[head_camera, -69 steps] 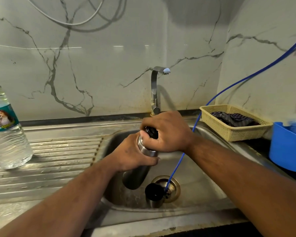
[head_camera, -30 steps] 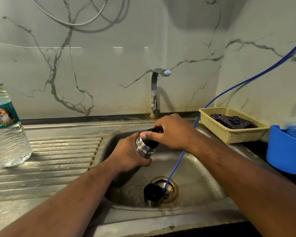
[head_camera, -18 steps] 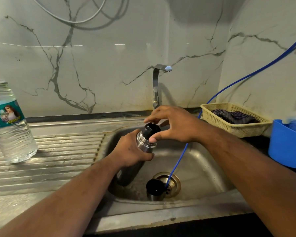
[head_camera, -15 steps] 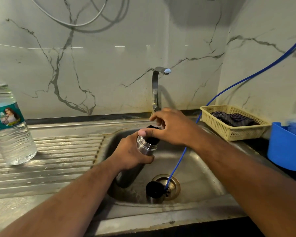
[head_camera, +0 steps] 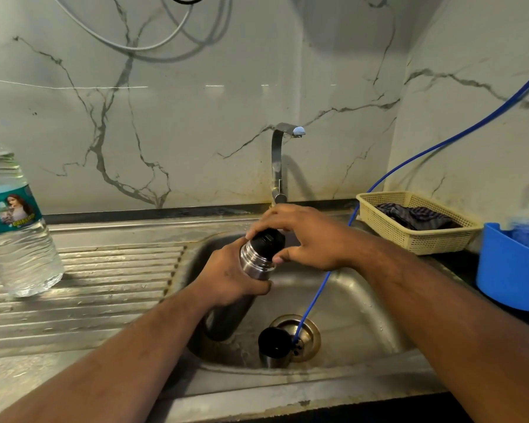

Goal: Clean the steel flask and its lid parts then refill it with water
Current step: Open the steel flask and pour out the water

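with the steel flask gripped by the left hand, the black stopper has been re-pinched by the right hand, so unscrewing is judged still unfinished.

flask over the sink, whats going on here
A person holds a steel flask tilted over the sink. The left hand grips its body, and the right hand curls its fingers round the black stopper in its mouth; whether tightening or loosening cannot be told. The cup lid rests in the basin beside the drain, where a blue hose ends. No water runs from the tap. A plastic water bottle stands on the drainboard.
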{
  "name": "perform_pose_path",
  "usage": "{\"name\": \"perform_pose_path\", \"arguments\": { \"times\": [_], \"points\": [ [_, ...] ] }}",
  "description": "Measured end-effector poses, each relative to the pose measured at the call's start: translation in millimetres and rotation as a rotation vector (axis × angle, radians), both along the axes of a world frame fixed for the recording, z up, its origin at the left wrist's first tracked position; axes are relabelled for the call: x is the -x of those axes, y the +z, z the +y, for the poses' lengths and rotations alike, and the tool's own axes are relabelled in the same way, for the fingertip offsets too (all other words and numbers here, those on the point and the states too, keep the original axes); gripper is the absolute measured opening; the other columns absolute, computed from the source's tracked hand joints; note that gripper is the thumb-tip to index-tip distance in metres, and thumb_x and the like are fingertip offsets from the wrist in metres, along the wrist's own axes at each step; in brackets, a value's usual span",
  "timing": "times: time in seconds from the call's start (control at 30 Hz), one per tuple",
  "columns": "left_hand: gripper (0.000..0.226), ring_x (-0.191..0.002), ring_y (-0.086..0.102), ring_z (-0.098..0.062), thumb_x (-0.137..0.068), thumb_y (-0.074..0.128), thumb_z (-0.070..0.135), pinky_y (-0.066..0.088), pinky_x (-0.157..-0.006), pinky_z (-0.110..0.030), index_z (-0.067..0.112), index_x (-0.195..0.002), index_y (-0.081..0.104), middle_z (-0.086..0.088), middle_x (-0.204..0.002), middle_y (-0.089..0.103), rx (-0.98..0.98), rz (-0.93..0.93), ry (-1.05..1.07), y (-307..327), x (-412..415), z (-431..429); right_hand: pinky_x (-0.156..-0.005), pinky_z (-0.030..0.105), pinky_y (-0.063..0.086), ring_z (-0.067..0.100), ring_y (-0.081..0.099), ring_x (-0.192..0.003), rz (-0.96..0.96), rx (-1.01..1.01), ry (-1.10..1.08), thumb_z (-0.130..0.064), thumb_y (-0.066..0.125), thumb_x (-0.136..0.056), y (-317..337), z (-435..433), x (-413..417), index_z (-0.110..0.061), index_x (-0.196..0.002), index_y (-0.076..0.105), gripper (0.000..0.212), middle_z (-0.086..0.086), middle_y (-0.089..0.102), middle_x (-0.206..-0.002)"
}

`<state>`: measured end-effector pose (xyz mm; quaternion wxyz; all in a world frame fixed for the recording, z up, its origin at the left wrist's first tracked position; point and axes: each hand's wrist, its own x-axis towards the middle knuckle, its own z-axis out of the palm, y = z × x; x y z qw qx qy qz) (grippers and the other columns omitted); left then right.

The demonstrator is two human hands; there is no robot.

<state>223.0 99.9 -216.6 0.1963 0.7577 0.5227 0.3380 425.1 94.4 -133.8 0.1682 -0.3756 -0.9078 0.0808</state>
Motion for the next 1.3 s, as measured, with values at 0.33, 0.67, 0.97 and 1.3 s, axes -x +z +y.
{"name": "perform_pose_path", "arguments": {
  "times": [0.33,0.67,0.97,1.3],
  "points": [
    [0.059,-0.088,0.068,-0.002,-0.058,0.094,0.035,0.059,-0.080,-0.027,0.034,-0.107,0.061,0.013,-0.096,0.072,0.003,0.034,0.009,-3.2,-3.4,0.3,-0.059,0.029,0.044,0.009,0.058,-0.074,-0.095,-0.108,-0.353,-0.088,0.046,-0.079,-12.6,-6.4,18.6,-0.027,-0.092,0.062,0.064,-0.008,0.063,-0.084],
    [0.056,-0.077,0.067,0.000,-0.056,0.096,0.037,0.053,-0.072,-0.021,0.030,-0.102,0.064,0.012,-0.088,0.073,-0.026,-0.043,0.107,1.4,3.0,1.2,-0.075,0.020,0.050,0.005,0.063,-0.088,0.442,0.029,-0.161,-0.047,0.083,-0.079,15.2,2.1,-19.7,-0.032,-0.115,0.059,0.046,-0.010,0.066,-0.105],
    [0.053,-0.080,0.067,-0.008,-0.063,0.094,0.034,0.050,-0.069,-0.024,0.027,-0.105,0.063,0.007,-0.089,0.071,-0.011,-0.154,0.217,6.5,6.0,-0.8,-0.081,0.027,0.051,0.013,0.064,-0.100,0.276,0.278,-0.424,-0.046,0.087,-0.075,-52.7,34.7,-20.0,-0.035,-0.133,0.055,0.067,-0.005,0.065,-0.110],
    [0.062,-0.086,0.066,-0.008,-0.062,0.095,0.038,0.051,-0.073,-0.024,0.027,-0.113,0.061,0.008,-0.095,0.069,-0.015,-0.218,0.253,3.9,8.1,5.2,-0.087,0.039,0.060,0.026,0.069,-0.099,-0.580,0.347,-0.374,-0.034,0.088,-0.076,-116.4,92.0,42.6,-0.008,-0.113,0.072,0.048,0.010,0.071,-0.110]
  ]
}}
